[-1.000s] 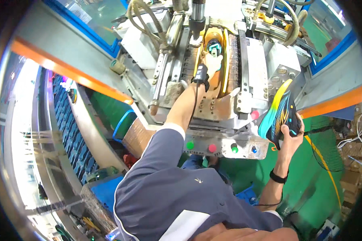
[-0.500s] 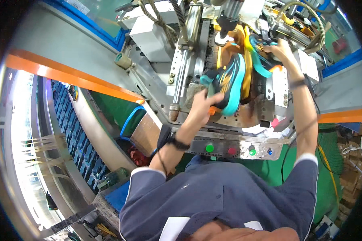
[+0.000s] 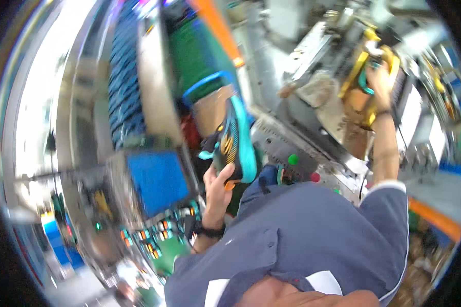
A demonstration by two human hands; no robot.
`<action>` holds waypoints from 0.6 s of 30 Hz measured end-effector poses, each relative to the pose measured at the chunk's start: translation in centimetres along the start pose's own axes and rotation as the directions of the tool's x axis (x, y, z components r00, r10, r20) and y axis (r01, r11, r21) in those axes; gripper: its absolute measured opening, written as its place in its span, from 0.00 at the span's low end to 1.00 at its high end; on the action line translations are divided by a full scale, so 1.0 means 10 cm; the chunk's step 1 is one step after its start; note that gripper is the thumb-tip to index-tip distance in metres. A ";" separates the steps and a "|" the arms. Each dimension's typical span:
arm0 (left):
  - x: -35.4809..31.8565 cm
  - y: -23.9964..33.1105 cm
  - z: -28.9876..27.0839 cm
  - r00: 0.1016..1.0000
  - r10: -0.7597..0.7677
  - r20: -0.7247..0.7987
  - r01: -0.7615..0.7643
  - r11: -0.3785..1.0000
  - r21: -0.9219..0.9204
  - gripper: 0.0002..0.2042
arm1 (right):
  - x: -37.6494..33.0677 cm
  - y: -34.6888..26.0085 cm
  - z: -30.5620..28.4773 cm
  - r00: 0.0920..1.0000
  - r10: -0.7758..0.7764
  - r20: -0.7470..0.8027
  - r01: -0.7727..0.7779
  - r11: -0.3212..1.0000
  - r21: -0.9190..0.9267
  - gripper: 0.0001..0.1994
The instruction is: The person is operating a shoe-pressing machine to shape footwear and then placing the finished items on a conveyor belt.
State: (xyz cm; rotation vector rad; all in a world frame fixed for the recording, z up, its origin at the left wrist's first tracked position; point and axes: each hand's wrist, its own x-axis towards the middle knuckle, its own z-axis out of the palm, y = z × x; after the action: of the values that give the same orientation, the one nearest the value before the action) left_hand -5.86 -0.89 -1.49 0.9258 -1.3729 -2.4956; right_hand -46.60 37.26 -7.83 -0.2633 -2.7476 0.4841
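Observation:
My left hand (image 3: 218,189) grips a black sports shoe (image 3: 227,148) with a teal sole and yellow-orange markings. The shoe is held clear of the machine, beside my body, its teal sole facing right. At the upper right, my right hand (image 3: 380,84) is closed on a second shoe (image 3: 365,82), of which only a teal edge shows clearly. That shoe lies at the yellow-edged mould (image 3: 351,84) of the machine; motion blur and my hand hide most of it.
A metal machine panel (image 3: 276,140) carries a green button (image 3: 293,159) and a red button (image 3: 315,177). Left of me are a blue-topped stand (image 3: 156,179), a brown board (image 3: 210,112) with a blue hoop, and a blue textured conveyor (image 3: 124,77). An orange rail (image 3: 217,30) runs above.
My view has swung left. The left hand has carried its shoe away from the machine to my left side. My right hand has moved with its shoe onto the yellow-edged mould.

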 end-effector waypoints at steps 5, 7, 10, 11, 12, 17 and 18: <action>-0.52 -0.30 -0.10 0.985 -0.045 -0.168 0.012 0.982 -0.190 0.21 | -2.31 -1.04 -0.70 0.807 -0.564 -0.174 0.566 0.657 0.498 0.06; -0.69 -0.41 -0.17 0.983 -0.063 -0.170 0.010 0.956 -0.294 0.19 | -2.92 -1.05 -0.28 0.751 -0.661 0.010 0.521 0.601 0.606 0.05; -1.02 -0.40 -0.22 0.943 -0.110 -0.315 0.060 0.985 -0.165 0.19 | -3.38 -0.90 0.44 0.679 -0.669 0.302 0.464 0.710 0.530 0.08; -1.06 -0.64 -0.40 0.946 -0.068 -0.317 -0.010 0.971 -0.239 0.20 | -3.44 -0.90 0.58 0.644 -0.681 0.349 0.504 0.720 0.476 0.09; -1.13 -0.67 -0.41 0.942 -0.083 -0.325 0.010 0.975 -0.222 0.20 | -3.44 -0.75 0.76 0.623 -0.716 0.315 0.561 0.690 0.458 0.10; -1.60 -0.62 -0.74 0.823 -0.166 -0.543 0.065 0.978 -0.201 0.17 | -3.50 -0.67 0.96 0.558 -0.786 0.266 0.669 0.616 0.417 0.11; -1.68 -0.61 -0.84 0.803 -0.141 -0.579 0.013 0.976 -0.220 0.17 | -3.51 -0.72 0.94 0.551 -0.787 0.276 0.652 0.613 0.446 0.11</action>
State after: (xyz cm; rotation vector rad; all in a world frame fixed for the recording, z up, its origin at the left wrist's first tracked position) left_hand 13.40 3.30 -2.21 1.5596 -0.8645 -2.0549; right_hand -18.34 19.44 -23.93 1.1992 -2.7830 0.7540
